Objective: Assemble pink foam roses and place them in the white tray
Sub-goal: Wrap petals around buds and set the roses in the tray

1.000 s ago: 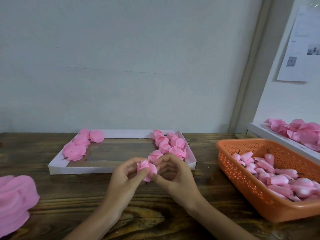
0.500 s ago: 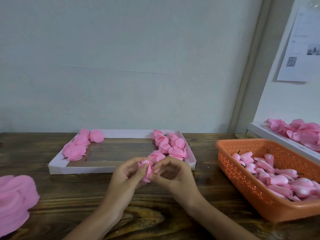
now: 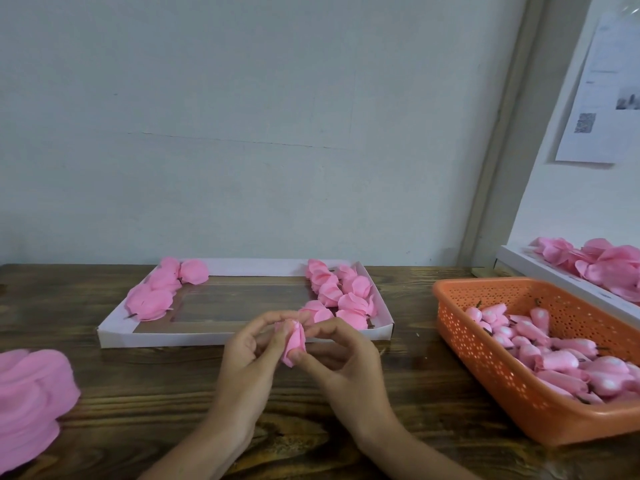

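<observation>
While held above the desk (image 3: 138,410), just in front of the white tray (image 3: 207,338), the pink foam rose (image 3: 294,342) is pinched between the left hand (image 3: 247,362) and the right hand (image 3: 346,365), each grip narrow, with thumb and fingertips closed on the flower. Finished roses (image 3: 341,292) lie at the tray's left and right ends. An orange basket (image 3: 485,368) of pink buds (image 3: 554,351) stands at right, and a petal stack (image 3: 27,393) lies at far left.

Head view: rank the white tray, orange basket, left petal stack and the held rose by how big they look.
1. The tray and the basket look too alike to rank. The basket is nearer and cut off by the frame edge.
2. The petal stack, also cut off, at the left edge.
3. The rose, clearly smallest.
</observation>
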`<action>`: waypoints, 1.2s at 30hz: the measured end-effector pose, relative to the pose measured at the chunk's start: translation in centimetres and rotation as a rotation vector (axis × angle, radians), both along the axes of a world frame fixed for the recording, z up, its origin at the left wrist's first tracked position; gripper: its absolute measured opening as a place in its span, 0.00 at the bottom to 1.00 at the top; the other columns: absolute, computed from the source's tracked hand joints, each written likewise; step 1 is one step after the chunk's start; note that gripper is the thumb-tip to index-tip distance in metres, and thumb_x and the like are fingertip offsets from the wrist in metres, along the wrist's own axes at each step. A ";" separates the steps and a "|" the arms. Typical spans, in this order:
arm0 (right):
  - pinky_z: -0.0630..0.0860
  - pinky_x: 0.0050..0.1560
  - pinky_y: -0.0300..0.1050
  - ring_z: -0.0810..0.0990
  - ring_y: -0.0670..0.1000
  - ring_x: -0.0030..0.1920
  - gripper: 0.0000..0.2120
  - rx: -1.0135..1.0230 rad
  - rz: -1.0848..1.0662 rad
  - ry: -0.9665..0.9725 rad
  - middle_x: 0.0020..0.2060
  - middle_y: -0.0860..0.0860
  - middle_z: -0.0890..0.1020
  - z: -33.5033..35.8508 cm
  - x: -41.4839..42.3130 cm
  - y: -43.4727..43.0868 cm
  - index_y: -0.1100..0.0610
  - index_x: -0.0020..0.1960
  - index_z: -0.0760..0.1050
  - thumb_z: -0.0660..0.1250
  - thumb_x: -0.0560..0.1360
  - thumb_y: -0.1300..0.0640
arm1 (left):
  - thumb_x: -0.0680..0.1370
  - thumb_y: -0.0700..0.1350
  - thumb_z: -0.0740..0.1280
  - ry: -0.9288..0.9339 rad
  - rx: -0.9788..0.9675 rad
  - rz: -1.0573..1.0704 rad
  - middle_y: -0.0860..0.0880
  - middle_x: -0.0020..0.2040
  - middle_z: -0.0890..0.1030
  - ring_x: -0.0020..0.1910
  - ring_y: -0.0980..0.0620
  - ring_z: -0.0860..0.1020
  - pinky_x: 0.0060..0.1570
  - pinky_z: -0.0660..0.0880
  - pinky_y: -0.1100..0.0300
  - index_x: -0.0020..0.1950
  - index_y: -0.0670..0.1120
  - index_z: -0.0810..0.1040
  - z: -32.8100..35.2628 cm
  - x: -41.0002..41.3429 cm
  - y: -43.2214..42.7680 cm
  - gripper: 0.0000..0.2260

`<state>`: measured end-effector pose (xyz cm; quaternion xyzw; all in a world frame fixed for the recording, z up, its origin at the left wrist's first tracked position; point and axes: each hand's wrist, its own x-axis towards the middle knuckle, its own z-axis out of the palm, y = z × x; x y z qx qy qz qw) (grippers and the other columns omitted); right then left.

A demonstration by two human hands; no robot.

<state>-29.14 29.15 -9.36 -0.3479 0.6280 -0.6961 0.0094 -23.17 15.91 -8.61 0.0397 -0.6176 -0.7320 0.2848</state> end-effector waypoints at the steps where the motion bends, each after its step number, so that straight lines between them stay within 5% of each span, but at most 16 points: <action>1: 0.85 0.55 0.52 0.89 0.53 0.50 0.10 0.000 -0.016 0.005 0.46 0.52 0.89 -0.1 0.2 0.0 0.52 0.51 0.82 0.80 0.73 0.57 | 0.83 0.42 0.66 0.008 0.008 0.007 0.44 0.54 0.88 0.57 0.45 0.86 0.62 0.78 0.40 0.55 0.49 0.85 0.0 0.1 0.1 0.08; 8: 0.84 0.52 0.42 0.88 0.48 0.49 0.16 0.032 -0.159 0.144 0.46 0.43 0.88 -0.6 0.9 -0.7 0.45 0.51 0.82 0.82 0.67 0.55 | 0.83 0.42 0.63 0.046 0.010 0.054 0.50 0.59 0.87 0.62 0.51 0.83 0.64 0.80 0.54 0.63 0.45 0.82 0.1 0.2 1.1 0.12; 15: 0.83 0.51 0.45 0.88 0.54 0.49 0.13 -0.097 -0.081 0.022 0.47 0.53 0.88 -0.2 0.2 -0.3 0.56 0.51 0.83 0.79 0.70 0.67 | 0.83 0.53 0.68 0.025 0.106 -0.205 0.51 0.70 0.81 0.71 0.52 0.77 0.72 0.71 0.46 0.72 0.50 0.77 0.2 0.5 0.8 0.18; 22: 0.81 0.60 0.49 0.85 0.55 0.56 0.09 -0.074 0.268 -0.153 0.54 0.60 0.86 0.7 1.1 -0.6 0.63 0.58 0.83 0.72 0.78 0.68 | 0.65 0.51 0.84 -0.014 0.143 -0.358 0.38 0.64 0.83 0.65 0.40 0.82 0.54 0.83 0.53 0.51 0.44 0.84 0.6 0.7 0.0 0.20; 25: 0.80 0.57 0.46 0.84 0.55 0.56 0.08 -0.123 0.424 -0.363 0.54 0.64 0.85 1.1 1.8 -0.9 0.64 0.56 0.84 0.70 0.78 0.64 | 0.65 0.52 0.84 -0.018 0.188 -0.419 0.37 0.65 0.82 0.66 0.40 0.81 0.50 0.82 0.53 0.50 0.31 0.78 1.2 1.1 -0.2 0.29; 30: 0.82 0.54 0.44 0.85 0.55 0.59 0.14 -0.283 0.564 -0.662 0.59 0.64 0.84 0.5 1.9 -1.5 0.70 0.60 0.78 0.69 0.75 0.66 | 0.73 0.54 0.76 -0.091 0.157 -0.268 0.39 0.60 0.85 0.61 0.41 0.83 0.51 0.82 0.53 0.45 0.40 0.85 1.5 1.5 0.4 0.16; 32: 0.81 0.61 0.49 0.84 0.59 0.62 0.16 -0.294 0.564 -0.652 0.62 0.66 0.82 0.3 1.7 -1.6 0.70 0.62 0.78 0.70 0.75 0.69 | 0.74 0.56 0.72 -0.107 0.127 -0.196 0.40 0.57 0.86 0.59 0.40 0.84 0.53 0.81 0.45 0.51 0.40 0.86 1.4 1.3 0.5 0.19; 36: 0.70 0.74 0.65 0.78 0.64 0.69 0.19 -0.154 0.468 -0.370 0.65 0.64 0.82 -0.3 1.6 -1.6 0.64 0.69 0.78 0.72 0.78 0.66 | 0.72 0.55 0.72 -0.107 0.119 -0.128 0.35 0.54 0.85 0.54 0.37 0.84 0.53 0.79 0.38 0.47 0.40 0.86 1.6 1.2 0.5 0.18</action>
